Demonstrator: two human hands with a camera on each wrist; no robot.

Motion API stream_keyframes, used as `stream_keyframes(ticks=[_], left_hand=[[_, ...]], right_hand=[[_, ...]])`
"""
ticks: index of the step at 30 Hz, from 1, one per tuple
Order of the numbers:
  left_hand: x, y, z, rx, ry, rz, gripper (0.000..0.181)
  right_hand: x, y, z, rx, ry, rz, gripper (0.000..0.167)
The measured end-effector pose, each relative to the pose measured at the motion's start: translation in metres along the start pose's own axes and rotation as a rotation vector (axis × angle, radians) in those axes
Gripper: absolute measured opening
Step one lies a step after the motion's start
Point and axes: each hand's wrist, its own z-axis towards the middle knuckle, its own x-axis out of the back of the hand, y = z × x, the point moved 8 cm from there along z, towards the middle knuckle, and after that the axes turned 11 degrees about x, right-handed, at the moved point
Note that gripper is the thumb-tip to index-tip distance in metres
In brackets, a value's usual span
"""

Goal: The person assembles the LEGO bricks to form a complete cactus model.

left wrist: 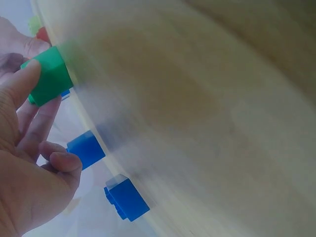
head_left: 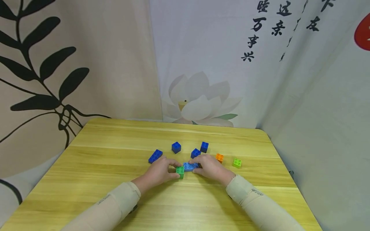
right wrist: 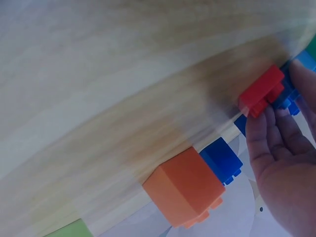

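My left hand [head_left: 158,171] pinches a green toy brick [head_left: 180,172] between thumb and fingers; in the left wrist view the thumb lies on the green brick's [left wrist: 49,79] side. Directly right of it, my right hand [head_left: 212,168] grips a light blue brick [head_left: 190,166] with thumb and fingers. The two bricks stand side by side at table level; whether they are joined I cannot tell. A red brick [right wrist: 261,91] sits by the right hand's fingers in the right wrist view, mostly hidden under that hand from above.
Behind the hands on the wooden table [head_left: 115,192] lie several dark blue bricks, among them a long one [head_left: 155,156] at left and a square one [head_left: 176,147] farther back. An orange brick [head_left: 219,158] and a lime green brick [head_left: 237,163] lie to the right.
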Motion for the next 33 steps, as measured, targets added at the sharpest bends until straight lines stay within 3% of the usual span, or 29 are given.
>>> stream_keyframes(ticks=[33], left_hand=[[0.0, 0.0, 0.0005, 0.005, -0.01, -0.006, 0.033]], right_hand=[[0.0013, -0.0011, 0.0004, -0.008, -0.006, 0.012, 0.034]])
